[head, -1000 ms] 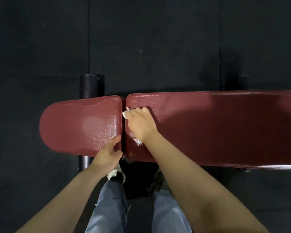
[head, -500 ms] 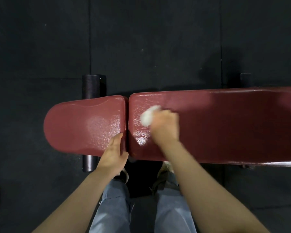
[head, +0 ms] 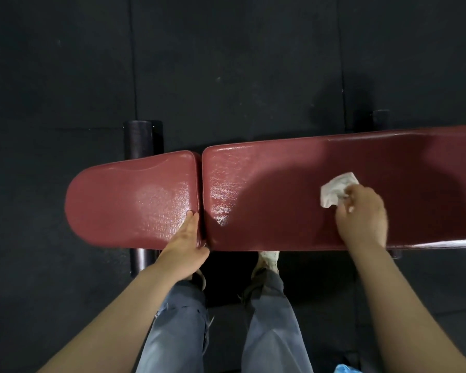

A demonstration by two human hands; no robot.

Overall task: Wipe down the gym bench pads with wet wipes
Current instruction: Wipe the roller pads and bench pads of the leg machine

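Dark rubber floor (head: 226,63) all around, and across it the long red back pad (head: 293,184), glossy and wet-looking near its left end. Just beside it, across a narrow seam, the shorter rounded seat pad (head: 124,200). Grey trousers (head: 269,332) below. Right hand (head: 362,214) on the back pad, fingers curled in a grip on the crumpled white wet wipe (head: 335,189), which lies against the pad. Left hand (head: 184,244) flat, fingers straight, resting on the seat pad's edge at the seam.
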